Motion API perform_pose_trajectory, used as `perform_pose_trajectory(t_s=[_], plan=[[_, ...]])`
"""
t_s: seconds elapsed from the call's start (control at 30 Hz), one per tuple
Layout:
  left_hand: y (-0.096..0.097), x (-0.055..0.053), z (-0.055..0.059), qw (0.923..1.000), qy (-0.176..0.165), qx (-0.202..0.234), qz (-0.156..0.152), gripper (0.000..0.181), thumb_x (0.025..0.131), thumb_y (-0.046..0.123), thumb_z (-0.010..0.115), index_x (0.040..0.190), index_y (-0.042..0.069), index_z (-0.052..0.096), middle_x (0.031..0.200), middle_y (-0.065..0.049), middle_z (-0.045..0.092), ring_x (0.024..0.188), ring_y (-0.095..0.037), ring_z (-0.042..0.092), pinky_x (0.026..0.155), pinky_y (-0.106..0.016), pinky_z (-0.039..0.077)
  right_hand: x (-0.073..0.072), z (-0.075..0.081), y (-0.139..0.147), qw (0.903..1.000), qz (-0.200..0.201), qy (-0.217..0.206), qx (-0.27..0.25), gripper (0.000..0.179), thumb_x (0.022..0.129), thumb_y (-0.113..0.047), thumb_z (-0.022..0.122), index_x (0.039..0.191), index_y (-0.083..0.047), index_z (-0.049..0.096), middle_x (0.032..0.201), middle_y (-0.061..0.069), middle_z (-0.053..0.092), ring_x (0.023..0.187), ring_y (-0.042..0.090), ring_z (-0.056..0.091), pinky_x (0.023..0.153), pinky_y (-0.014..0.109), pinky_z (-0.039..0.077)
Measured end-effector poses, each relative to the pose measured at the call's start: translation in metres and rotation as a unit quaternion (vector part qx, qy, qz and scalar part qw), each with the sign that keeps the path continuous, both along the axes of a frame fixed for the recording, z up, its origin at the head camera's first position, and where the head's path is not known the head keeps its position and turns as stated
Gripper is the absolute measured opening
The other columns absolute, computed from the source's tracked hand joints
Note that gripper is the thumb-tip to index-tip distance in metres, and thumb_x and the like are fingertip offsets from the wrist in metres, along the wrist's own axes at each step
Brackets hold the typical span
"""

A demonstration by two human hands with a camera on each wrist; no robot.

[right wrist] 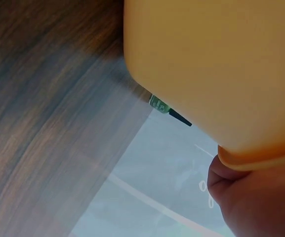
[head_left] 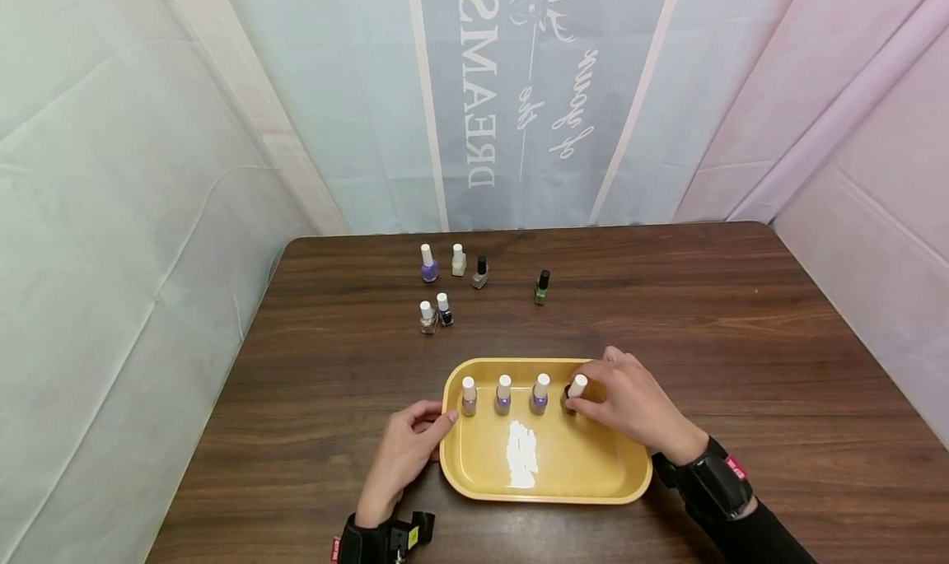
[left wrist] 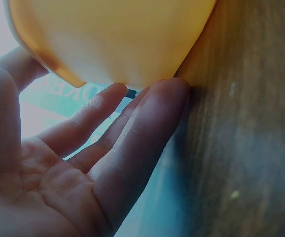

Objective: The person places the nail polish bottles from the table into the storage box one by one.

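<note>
A yellow tray (head_left: 549,475) lies on the table, with three nail polish bottles standing in a row along its far side: a pale mauve one (head_left: 469,401), a purple one (head_left: 503,399) and another purple one (head_left: 539,398). At the row's right end, my right hand (head_left: 630,399) pinches a dark nail polish bottle (head_left: 577,386) with a white cap, tilted slightly. My left hand (head_left: 411,445) grips the tray's left end, thumb over the rim. In the left wrist view its fingers (left wrist: 100,101) touch the tray's outer wall (left wrist: 117,44).
Beyond the tray stand more bottles: purple (head_left: 428,266), white (head_left: 459,261), grey with black cap (head_left: 480,273), glittery clear (head_left: 427,319), black with white cap (head_left: 445,310) and green (head_left: 542,288). A printed curtain (head_left: 549,119) hangs behind the table (head_left: 311,366).
</note>
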State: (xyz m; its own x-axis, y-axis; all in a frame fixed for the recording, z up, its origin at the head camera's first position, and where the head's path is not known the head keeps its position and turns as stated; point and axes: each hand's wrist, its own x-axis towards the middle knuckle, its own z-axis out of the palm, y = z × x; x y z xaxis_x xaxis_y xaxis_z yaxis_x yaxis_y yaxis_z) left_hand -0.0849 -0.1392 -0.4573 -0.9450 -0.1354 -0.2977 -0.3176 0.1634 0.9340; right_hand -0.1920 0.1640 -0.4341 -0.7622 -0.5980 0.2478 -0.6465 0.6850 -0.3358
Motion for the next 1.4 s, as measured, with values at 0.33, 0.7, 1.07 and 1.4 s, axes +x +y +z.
perform_pose_trajectory(t_s=[0.33,0.7,1.07,1.4], plan=[[-0.002,0.000,-0.001,1.0000,-0.006,-0.006,0.004,0.048,0.088,0.040,0.070,0.118,0.003,0.065,0.095,-0.013,0.072,0.075,-0.014,0.068,0.061,-0.025,0.056,-0.002,0.004,0.002,0.9980,0.023,-0.046,-0.038,0.022,0.075,-0.036,0.083,0.088,-0.028,0.068,0.075,-0.011,0.059,0.070,0.007,0.030,0.061,0.020,0.028],[-0.004,0.002,-0.001,1.0000,0.006,0.004,0.003,0.046,0.089,0.037,0.069,0.118,0.001,0.065,0.096,-0.015,0.072,0.077,-0.014,0.069,0.061,-0.024,0.056,-0.006,0.009,0.008,0.9897,0.031,-0.095,-0.103,0.023,0.082,-0.035,0.076,0.099,-0.021,0.071,0.083,-0.008,0.059,0.073,0.009,0.042,0.062,0.020,0.034],[-0.003,0.002,0.001,1.0000,-0.003,0.006,0.003,0.048,0.088,0.039,0.069,0.117,0.002,0.065,0.096,-0.013,0.073,0.078,-0.015,0.069,0.061,-0.024,0.056,-0.024,0.020,0.016,0.9779,0.033,-0.140,-0.152,0.017,0.099,-0.022,0.056,0.106,-0.013,0.068,0.086,-0.001,0.065,0.068,0.006,0.050,0.060,0.022,0.043],[0.000,0.000,0.002,0.9999,-0.005,0.010,0.003,0.046,0.090,0.035,0.068,0.120,0.001,0.063,0.098,-0.016,0.072,0.079,-0.017,0.070,0.060,-0.024,0.056,-0.056,0.034,0.013,0.9891,0.022,-0.095,-0.110,0.013,0.094,-0.026,0.064,0.105,-0.019,0.066,0.087,-0.008,0.060,0.074,0.008,0.049,0.066,0.023,0.041]])
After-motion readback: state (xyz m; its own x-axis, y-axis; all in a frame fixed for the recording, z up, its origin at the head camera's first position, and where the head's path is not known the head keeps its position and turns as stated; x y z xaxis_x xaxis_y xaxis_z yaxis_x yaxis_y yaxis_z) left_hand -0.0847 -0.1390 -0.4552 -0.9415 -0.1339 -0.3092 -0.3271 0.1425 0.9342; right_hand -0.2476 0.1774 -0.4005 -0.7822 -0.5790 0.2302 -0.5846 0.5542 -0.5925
